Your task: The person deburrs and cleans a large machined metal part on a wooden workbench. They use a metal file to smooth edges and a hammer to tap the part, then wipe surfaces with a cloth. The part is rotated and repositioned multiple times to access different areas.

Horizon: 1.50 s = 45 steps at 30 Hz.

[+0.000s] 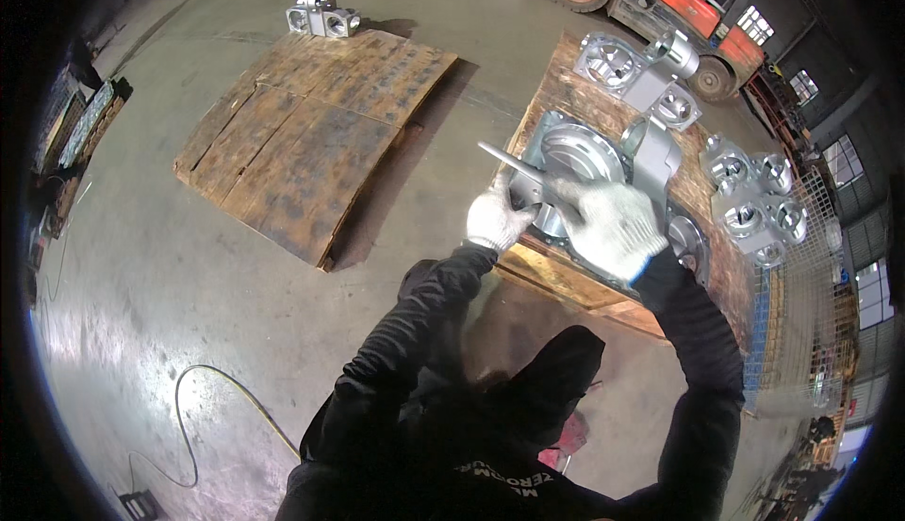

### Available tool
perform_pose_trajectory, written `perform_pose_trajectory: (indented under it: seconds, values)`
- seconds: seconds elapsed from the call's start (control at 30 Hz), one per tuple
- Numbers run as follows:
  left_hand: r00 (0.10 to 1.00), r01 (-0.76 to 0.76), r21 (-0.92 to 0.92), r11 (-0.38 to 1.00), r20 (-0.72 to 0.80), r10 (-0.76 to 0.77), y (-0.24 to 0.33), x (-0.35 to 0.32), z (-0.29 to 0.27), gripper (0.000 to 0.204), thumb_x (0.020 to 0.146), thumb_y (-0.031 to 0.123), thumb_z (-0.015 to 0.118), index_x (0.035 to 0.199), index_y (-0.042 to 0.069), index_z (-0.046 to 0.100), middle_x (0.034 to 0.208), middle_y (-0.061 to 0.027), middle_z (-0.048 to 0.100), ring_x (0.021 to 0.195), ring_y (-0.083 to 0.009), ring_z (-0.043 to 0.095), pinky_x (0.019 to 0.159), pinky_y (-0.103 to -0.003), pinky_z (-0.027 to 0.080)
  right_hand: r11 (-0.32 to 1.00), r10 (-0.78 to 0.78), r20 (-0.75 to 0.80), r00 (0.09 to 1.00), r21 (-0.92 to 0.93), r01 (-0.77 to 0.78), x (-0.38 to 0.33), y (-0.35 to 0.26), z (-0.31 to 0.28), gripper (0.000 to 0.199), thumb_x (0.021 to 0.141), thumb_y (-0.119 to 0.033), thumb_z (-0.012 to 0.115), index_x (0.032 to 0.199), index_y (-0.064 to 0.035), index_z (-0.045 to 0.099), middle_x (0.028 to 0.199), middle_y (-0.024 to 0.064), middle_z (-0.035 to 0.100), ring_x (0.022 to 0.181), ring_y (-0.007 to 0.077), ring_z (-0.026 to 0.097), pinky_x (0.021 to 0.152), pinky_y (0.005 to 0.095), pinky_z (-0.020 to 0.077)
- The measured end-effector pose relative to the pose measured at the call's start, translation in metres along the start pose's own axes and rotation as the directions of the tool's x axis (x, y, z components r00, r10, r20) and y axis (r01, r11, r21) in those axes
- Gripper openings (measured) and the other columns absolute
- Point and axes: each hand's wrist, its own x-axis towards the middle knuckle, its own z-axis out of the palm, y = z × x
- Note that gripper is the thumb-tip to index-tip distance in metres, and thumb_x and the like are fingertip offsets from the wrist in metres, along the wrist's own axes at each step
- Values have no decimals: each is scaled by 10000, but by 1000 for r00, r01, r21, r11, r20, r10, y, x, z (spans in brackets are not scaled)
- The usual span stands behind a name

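Both gloved hands work at the round grey metal casting (pixel 577 158) on the wooden pallet (pixel 556 271), at about two o'clock. The right hand (pixel 613 227) is clenched around a steel bar (pixel 514 167) slanting up toward ten o'clock. The left hand (pixel 495 219) presses on the casting's rim, its fingers hidden, grip unclear

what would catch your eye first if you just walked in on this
Two white-gloved hands, left hand and right hand, work a metal rod at a large round metal casting on the right-hand wooden pallet. Shiny valve bodies crowd that pallet's far side, and an orange forklift stands at the top.
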Motion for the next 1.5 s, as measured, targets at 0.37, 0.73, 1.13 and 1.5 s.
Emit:
perform_pose_trajectory:
  seconds: [0.37, 0.73, 1.13, 1.5]
  values:
    - [996, -46, 118, 992, -77, 55, 5, 0, 8, 808, 771, 401, 826, 1439, 86, 499, 997, -195, 739, 908, -380, 727, 820, -456, 579, 997, 75, -152, 986, 28, -71, 85, 55, 38, 238, 911, -264, 589, 1040, -154, 757, 905, 155, 736, 875, 347, 724, 756, 492, 574]
    - [998, 51, 44, 998, 45, -53, 18, -4, -7, 850, 791, 490, 803, 1394, -26, 500, 1093, -264, 722, 1033, -397, 713, 892, -434, 571, 980, 199, -25, 980, 5, -199, 61, 55, 26, 316, 983, -325, 555, 1238, -220, 709, 954, 135, 750, 892, 362, 732, 763, 505, 582]
    - [998, -34, 67, 997, -54, 37, 1, -2, 5, 775, 771, 380, 826, 1408, 65, 518, 932, -165, 744, 868, -354, 733, 789, -449, 583, 998, -13, -193, 981, 59, 25, -25, 9, 31, 400, 1014, -316, 525, 1384, -199, 626, 704, 108, 675, 615, 290, 692, 549, 445, 553]
    - [999, 38, 54, 998, -12, -37, 2, 2, 9, 587, 788, 361, 815, 1215, 33, 581, 1022, -217, 736, 1010, -391, 713, 882, -460, 558, 969, 225, -299, 927, 167, -181, -44, -31, 71, 338, 958, -301, 620, 1266, -183, 692, 843, 124, 705, 702, 327, 707, 621, 457, 574]
